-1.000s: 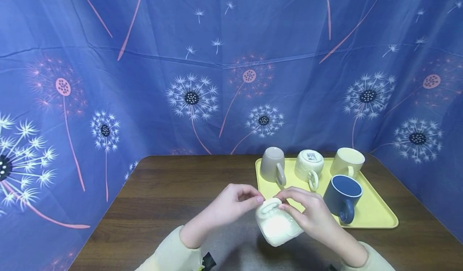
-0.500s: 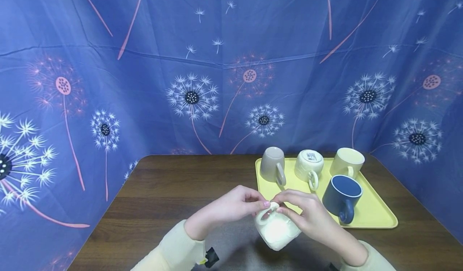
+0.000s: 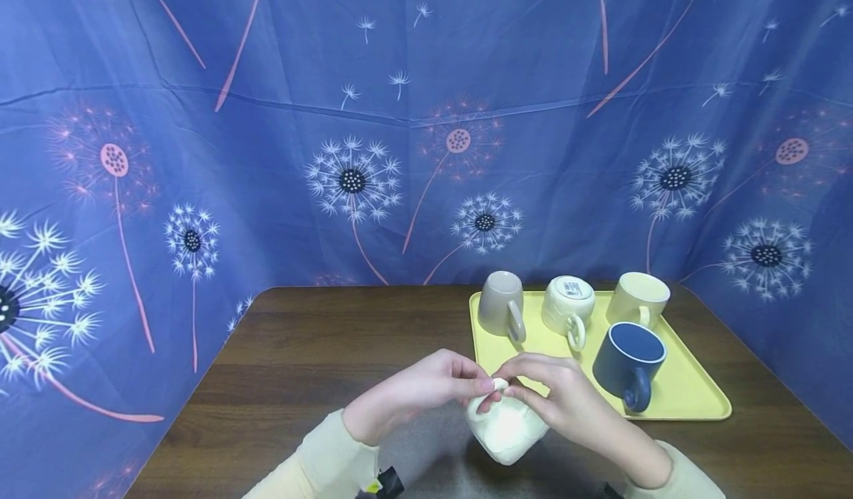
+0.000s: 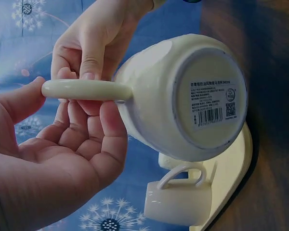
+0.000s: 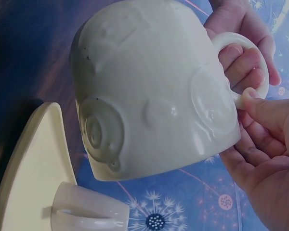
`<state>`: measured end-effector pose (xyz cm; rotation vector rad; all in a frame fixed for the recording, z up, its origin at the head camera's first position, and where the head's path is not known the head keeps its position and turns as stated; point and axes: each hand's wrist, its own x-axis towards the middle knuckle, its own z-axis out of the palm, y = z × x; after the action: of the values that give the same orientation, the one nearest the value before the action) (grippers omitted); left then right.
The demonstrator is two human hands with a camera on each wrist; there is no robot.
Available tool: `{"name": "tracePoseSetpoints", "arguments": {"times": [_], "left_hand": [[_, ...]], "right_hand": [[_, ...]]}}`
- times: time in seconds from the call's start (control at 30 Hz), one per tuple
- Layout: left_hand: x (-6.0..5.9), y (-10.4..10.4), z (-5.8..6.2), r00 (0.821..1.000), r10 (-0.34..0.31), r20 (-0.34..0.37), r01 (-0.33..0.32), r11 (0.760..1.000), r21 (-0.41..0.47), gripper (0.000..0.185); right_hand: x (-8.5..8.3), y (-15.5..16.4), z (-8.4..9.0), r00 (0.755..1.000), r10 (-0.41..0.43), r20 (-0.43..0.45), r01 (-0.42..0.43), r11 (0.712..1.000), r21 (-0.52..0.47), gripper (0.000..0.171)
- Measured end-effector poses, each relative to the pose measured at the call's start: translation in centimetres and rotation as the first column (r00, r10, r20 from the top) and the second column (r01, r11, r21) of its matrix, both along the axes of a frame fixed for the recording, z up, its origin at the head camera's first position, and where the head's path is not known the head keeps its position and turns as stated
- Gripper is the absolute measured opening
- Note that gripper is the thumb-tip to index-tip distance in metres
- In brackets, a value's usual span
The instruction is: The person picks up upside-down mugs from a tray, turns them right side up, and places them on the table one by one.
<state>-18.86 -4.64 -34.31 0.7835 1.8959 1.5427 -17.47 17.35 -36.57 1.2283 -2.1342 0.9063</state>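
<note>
Both hands have the cream mug (image 3: pixel 508 429) up off the table at about 8 o'clock from the yellow tray (image 3: pixel 693 399), left hand (image 3: pixel 426 388) and right hand (image 3: pixel 566 399) both pinching its handle. Head view only shows a pale blob, but the left wrist cam catches the barcode sticker (image 4: pixel 211 107) on the base, and the right wrist cam shows raised round bumps on the side.

White mug (image 4: pixel 183 96) base sticker (image 4: pixel 209 106), barcode and QR code, print too small to read
</note>
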Motion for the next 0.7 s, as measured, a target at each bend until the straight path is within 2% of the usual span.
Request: {"name": "tracePoseSetpoints", "arguments": {"times": [0.13,0.27,0.43,0.7], "left_hand": [[0.1,-0.1,-0.4,0.999,-0.001,0.042,0.000,1.000,0.021,0.028],[0.3,0.0,-0.8,0.998,0.026,0.056,-0.029,0.999,0.039,0.025],[0.7,0.1,-1.0,0.998,0.059,0.034,-0.060,0.997,0.048,0.023],[1.1,-0.2,-0.9,0.997,0.076,-0.006,-0.076,0.996,0.041,0.023]], "right_hand": [[0.0,-0.2,-0.2,1.000,0.006,0.004,-0.006,1.000,0.004,0.022],[-0.1,-0.3,-0.3,1.000,0.017,0.008,-0.017,1.000,0.001,0.023],[-0.1,-0.4,-0.3,0.999,0.040,0.009,-0.040,0.999,-0.002,0.023],[0.1,-0.5,0.0,0.999,0.052,0.004,-0.052,0.999,-0.005,0.025]]}}
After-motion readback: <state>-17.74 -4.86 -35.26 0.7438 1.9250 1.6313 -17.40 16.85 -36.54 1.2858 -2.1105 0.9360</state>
